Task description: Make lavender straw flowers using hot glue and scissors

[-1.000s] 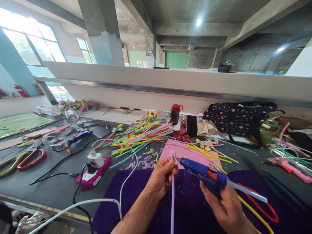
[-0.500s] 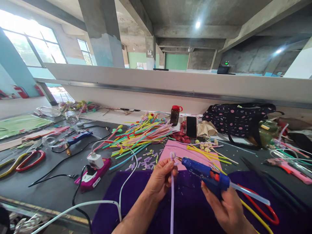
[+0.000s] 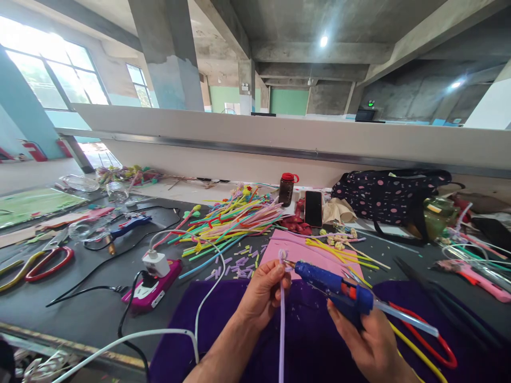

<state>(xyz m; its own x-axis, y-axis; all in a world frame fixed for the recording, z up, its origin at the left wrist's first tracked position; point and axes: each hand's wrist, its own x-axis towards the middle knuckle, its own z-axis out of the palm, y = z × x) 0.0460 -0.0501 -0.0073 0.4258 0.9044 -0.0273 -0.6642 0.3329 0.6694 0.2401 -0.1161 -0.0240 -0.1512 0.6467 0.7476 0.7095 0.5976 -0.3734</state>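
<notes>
My left hand (image 3: 265, 290) is closed in a pinch round the upper part of a long lilac pipe cleaner (image 3: 282, 335), whose stem hangs straight down. A small looped tip (image 3: 282, 254) sticks up above the fingers. In my right hand (image 3: 371, 335) is a blue hot glue gun (image 3: 333, 284), gripped by its handle, with a clear glue stick (image 3: 411, 317) poking out of its back end. The nozzle points left and sits at the lilac piece, just below the looped tip; whether it touches is too small to tell. Under both hands lies dark purple cloth (image 3: 307, 330).
Cut lilac pieces (image 3: 239, 266) and a heap of coloured pipe cleaners (image 3: 235, 218) lie beyond my hands, beside a pink sheet (image 3: 275, 244). Red-handled scissors (image 3: 443, 346) rest at right. A magenta power adapter (image 3: 154, 290) with a white cable stands left. A bottle (image 3: 286, 189) and phone (image 3: 313, 208) are behind.
The glue gun has shifted slightly left and down, its nozzle now closer to the lilac piece. My left hand stays in place.
</notes>
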